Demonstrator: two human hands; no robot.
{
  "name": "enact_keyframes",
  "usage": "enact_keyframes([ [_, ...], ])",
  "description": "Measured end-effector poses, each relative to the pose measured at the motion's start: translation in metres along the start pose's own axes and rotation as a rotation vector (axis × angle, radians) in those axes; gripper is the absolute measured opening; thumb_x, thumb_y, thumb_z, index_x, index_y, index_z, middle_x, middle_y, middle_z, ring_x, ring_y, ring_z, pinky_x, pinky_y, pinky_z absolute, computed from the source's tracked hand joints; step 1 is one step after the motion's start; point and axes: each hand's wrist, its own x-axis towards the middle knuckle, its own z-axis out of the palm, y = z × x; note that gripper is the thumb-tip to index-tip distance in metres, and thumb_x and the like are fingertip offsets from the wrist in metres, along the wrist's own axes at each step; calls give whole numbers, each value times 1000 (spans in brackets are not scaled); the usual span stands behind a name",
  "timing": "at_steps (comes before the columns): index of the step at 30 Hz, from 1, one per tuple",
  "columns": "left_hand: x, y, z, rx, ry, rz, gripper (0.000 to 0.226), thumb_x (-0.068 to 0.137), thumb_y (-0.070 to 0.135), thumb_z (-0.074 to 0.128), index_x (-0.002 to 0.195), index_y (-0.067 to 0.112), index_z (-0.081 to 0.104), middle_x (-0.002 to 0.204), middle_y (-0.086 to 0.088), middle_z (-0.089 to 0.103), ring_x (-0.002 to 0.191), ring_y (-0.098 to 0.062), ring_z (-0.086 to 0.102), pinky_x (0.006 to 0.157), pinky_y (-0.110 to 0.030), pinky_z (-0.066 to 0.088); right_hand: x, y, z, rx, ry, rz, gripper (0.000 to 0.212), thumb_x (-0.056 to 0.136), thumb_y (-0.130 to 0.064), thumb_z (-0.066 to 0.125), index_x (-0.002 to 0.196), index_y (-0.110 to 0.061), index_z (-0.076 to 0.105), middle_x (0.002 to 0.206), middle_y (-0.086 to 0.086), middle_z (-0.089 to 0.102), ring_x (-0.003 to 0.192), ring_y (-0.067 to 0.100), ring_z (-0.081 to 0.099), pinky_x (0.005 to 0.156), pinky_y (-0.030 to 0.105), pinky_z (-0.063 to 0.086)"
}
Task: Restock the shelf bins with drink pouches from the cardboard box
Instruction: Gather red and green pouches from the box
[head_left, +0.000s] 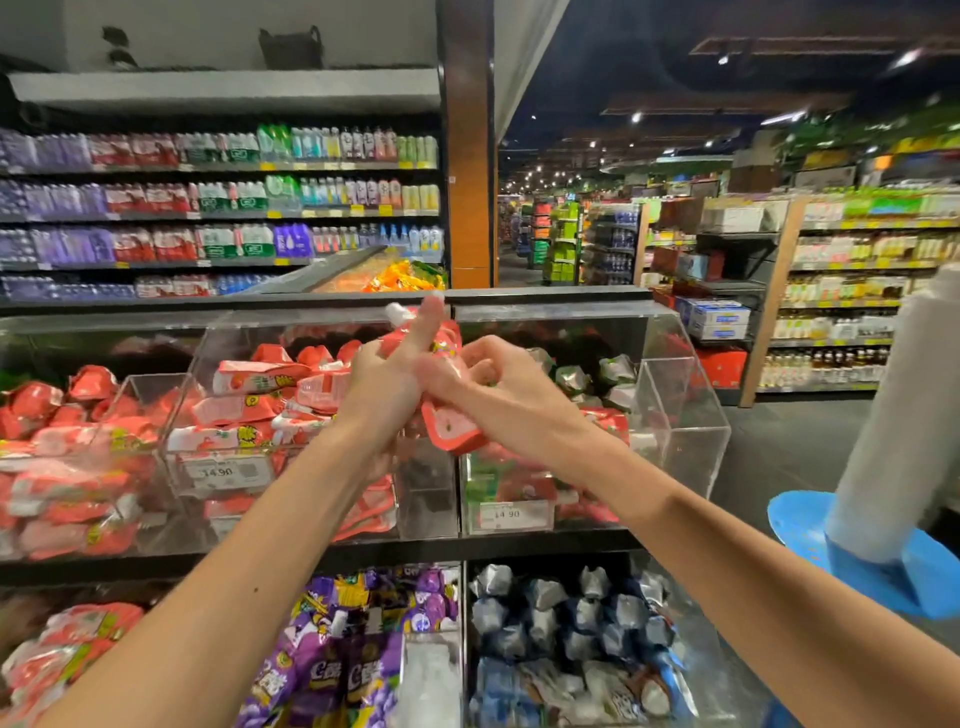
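Left hand (387, 382) and right hand (506, 384) meet mid-frame, both gripping one red pouch (451, 428): left around the upper part with one finger straight up alongside, right curled round the lower-middle. Edges are blurred, so exact finger placement is unclear. The pouch is in the air over the seam between the middle bin (426, 499) and the right bin (675, 415), with its spout (397, 312) on the far side. Handling guess: light, soft, liquid-filled film, slick and floppy, sags if pinched at a corner. Best to hold it by the stiff spout neck or flat across the body and avoid squeezing it. The middle bin is already heaped with matching red pouches (249, 395), while the right bin is lower. Cardboard box is not in view.
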Motion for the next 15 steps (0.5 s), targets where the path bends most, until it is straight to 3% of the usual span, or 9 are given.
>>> enact_keyframes([
  [3,-6,-6,-27,60,33,-17,113,59,92,56,142,16,43,133,-2,57,115,-26,60,97,-52,51,-11,-14,17,-27,-98,19,70,61,-61,84,113,-23,55,103,-2,67,93,17,70,83,42,59],
  [4,-12,-6,-37,88,52,-27,122,54,97,53,145,16,41,135,0,55,118,-28,59,99,-55,50,-14,-18,24,-36,-139,11,70,60,-57,87,112,-22,55,101,-3,67,90,14,70,84,40,59],
  [7,-31,-12,-62,96,95,-28,118,50,101,51,130,13,56,117,-6,69,104,-28,68,95,-53,52,-24,-24,46,-56,-226,-27,59,68,-35,90,111,-13,55,83,-5,67,66,3,62,74,32,56],
  [9,-50,-17,-78,114,116,-34,112,61,94,49,135,10,51,119,2,61,107,-20,62,102,-45,48,-29,-27,64,-48,-243,-75,51,74,-25,85,114,-5,60,73,-1,62,61,8,52,65,35,49],
  [11,-65,-26,-96,109,92,-41,107,55,97,49,122,16,66,115,3,68,103,-18,66,100,-41,48,-36,-27,82,-2,-259,-130,27,78,-21,77,102,-12,68,67,-2,58,61,9,46,64,32,43],
  [13,-87,-30,-112,71,78,-30,88,54,92,49,93,19,77,89,-4,77,77,-18,73,77,-36,56,-44,-22,101,105,-321,-118,11,78,-21,70,89,-18,69,64,-1,57,58,12,44,61,32,40],
  [15,-108,-40,-130,79,121,-72,81,55,89,47,83,19,78,80,-4,75,66,-15,69,62,-29,52,-55,-18,124,188,-391,-137,13,79,-22,67,89,-14,69,65,3,58,57,15,44,56,37,39],
])
